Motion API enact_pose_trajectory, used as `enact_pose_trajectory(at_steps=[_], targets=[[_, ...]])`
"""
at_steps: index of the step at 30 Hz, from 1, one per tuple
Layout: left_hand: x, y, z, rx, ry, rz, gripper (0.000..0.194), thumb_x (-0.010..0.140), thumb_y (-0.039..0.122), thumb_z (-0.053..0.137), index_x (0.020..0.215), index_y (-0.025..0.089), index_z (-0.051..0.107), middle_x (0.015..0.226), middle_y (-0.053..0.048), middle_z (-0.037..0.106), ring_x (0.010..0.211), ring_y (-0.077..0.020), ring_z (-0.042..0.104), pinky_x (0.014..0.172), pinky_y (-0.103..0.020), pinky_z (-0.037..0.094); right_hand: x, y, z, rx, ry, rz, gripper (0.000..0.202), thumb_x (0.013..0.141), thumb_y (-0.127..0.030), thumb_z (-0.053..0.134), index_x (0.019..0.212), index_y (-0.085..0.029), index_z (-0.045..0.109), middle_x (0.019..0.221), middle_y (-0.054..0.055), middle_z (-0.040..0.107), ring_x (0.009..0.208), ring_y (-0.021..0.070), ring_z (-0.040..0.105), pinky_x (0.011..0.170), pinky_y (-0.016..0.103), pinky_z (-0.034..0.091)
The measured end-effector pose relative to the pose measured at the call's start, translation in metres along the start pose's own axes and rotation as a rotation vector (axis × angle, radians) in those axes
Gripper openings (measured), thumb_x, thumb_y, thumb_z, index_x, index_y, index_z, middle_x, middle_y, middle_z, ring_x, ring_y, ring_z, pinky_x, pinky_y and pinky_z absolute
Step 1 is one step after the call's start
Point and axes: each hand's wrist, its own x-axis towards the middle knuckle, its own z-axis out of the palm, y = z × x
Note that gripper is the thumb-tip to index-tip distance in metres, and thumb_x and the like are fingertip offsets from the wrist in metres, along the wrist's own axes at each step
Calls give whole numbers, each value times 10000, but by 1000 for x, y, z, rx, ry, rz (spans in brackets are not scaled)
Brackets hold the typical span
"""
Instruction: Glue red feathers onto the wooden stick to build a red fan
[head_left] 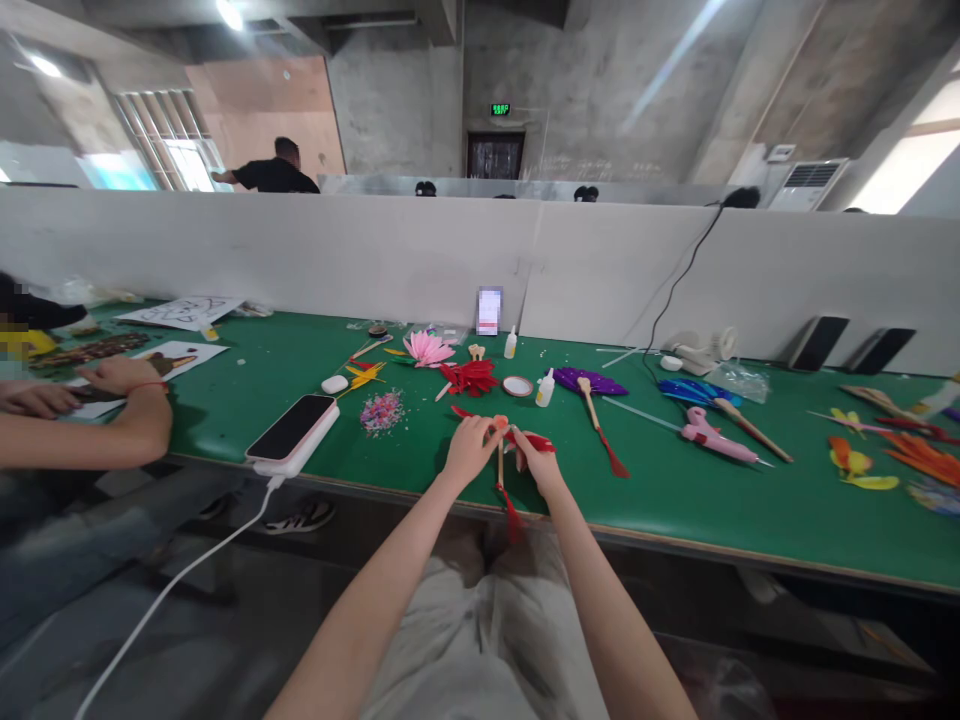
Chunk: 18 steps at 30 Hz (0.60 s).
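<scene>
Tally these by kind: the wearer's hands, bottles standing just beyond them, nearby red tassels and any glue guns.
Left hand and right hand: 2
Near bottle and far bottle: 2
Near red tassel and far red tassel: 2
Pink glue gun: 1
Total: 7

green table [262,365] | multicoloured bits [382,411] | purple fan [609,386] | pink glue gun [712,438] | white bottle [545,390]

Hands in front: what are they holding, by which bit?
The left hand and right hand hold a tasselled red piece by its upper part; wooden handle shows below.
</scene>
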Motion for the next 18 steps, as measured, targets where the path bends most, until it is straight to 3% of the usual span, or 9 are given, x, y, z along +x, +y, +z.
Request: enact_pose_trajectory(at_steps=[3,10,18], targets=[[3,-3,5,-168,-37,-78,285,814,432,476,721,180,573,687,-19,559,707,-150,514,692,-273,403,0,0,0,32,-4,10,447,762,-572,491,532,-191,539,334,-50,401,331,99,377,391,237,295],[4,-15,2,-306,-8,-208,345,785,489,466,762,160,569,635,2,578,582,-118,518,565,-228,395,-2,-2,-2,83,-27,38,434,769,-552,507,536,-191,565,333,-57,395,326,88,364,394,234,284],[2,-9,0,-347,28,-204,326,736,498,540,707,173,538,581,38,494,560,-97,450,562,-214,357,-2,-1,-2,121,-73,39,403,762,-524,535,533,-194,577,334,-54,404,335,93,365,410,245,276]])
